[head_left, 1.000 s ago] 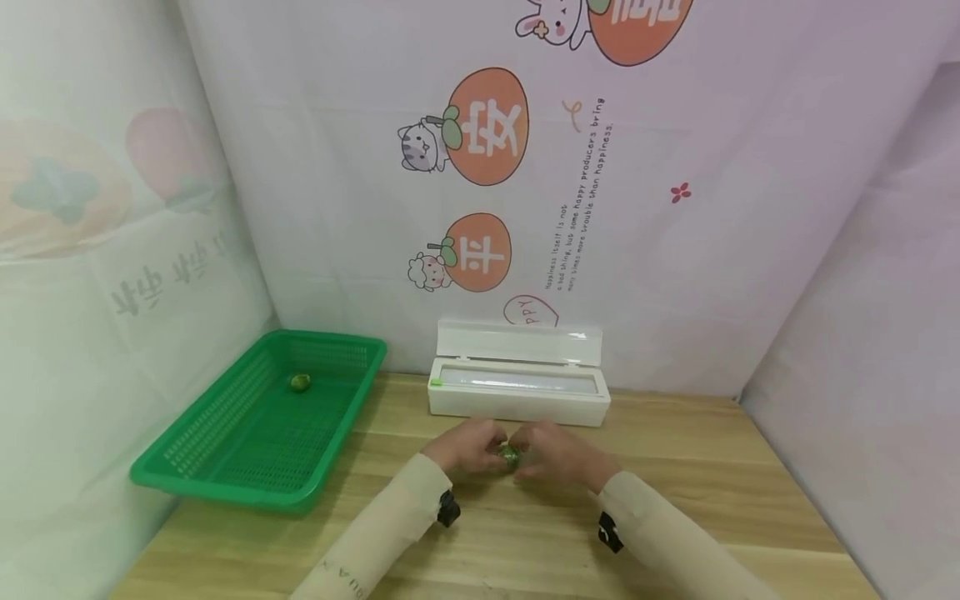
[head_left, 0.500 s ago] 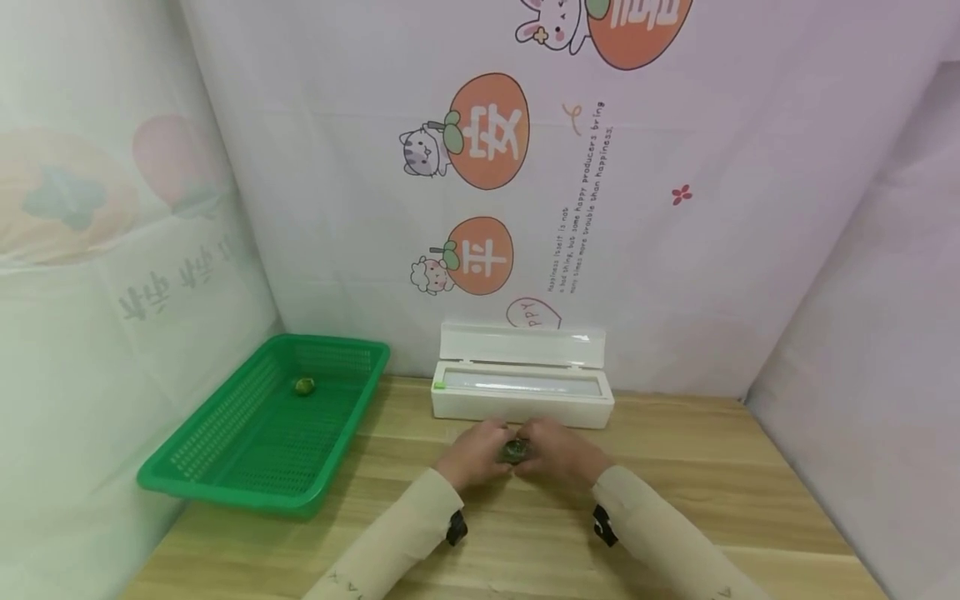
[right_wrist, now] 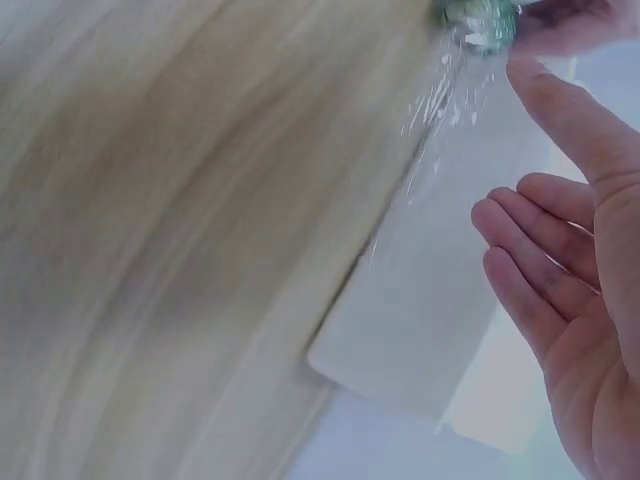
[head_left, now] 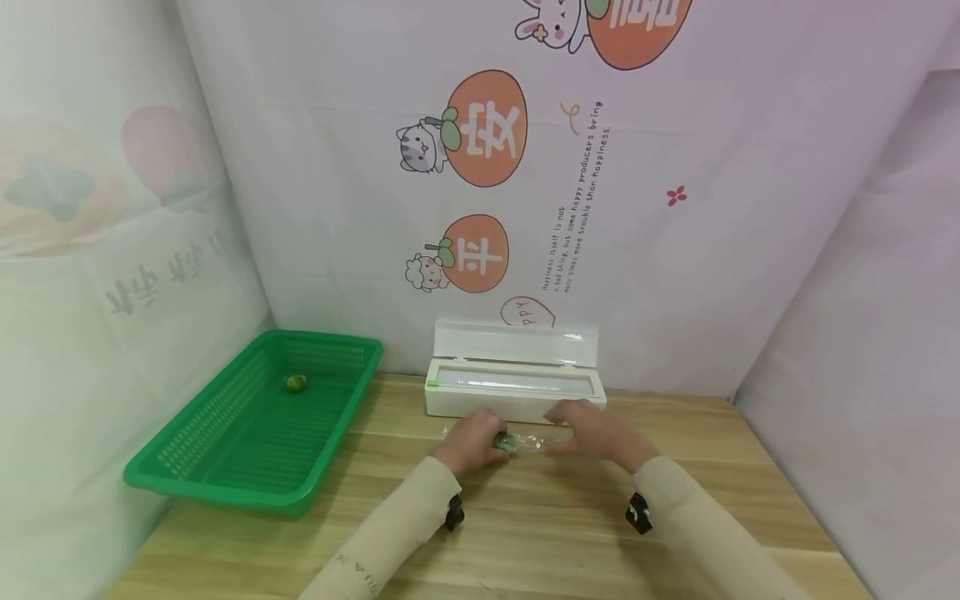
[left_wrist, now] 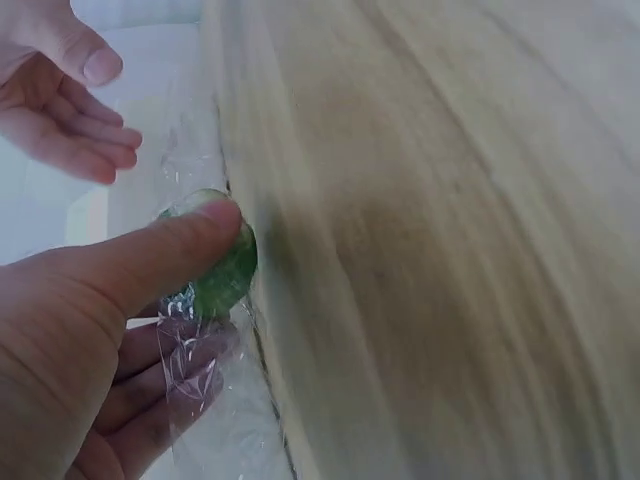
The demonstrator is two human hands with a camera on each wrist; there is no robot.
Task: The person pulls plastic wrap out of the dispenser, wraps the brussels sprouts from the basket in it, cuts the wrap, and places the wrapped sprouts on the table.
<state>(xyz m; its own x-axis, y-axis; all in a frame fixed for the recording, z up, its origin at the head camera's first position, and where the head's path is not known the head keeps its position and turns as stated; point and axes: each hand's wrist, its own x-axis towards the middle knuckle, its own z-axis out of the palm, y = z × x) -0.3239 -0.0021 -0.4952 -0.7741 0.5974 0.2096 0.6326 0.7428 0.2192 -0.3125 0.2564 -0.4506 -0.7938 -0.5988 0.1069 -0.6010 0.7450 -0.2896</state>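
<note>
My left hand [head_left: 471,443] pinches a small round green vegetable [left_wrist: 230,275], which looks like a Brussels sprout, between thumb and fingers. Clear plastic film [head_left: 534,444] is wrapped about it, with loose ends sticking out on both sides. To the right, my right hand [head_left: 600,433] is apart from the vegetable, near the film's right end. Its fingers [right_wrist: 530,225] are spread and loosely bent, holding nothing. Just behind the hands stands a white cling film box [head_left: 517,408], its lid up.
A green plastic basket [head_left: 360,392] stands on the left of the wooden table [head_left: 525,533], with another small green vegetable [head_left: 296,383] inside. Printed cloth walls [head_left: 337,208] enclose the back and sides.
Both hands were together around the green vegetable. My right hand has let go and moved right, baring the film's right end, while my left hand keeps its hold.
</note>
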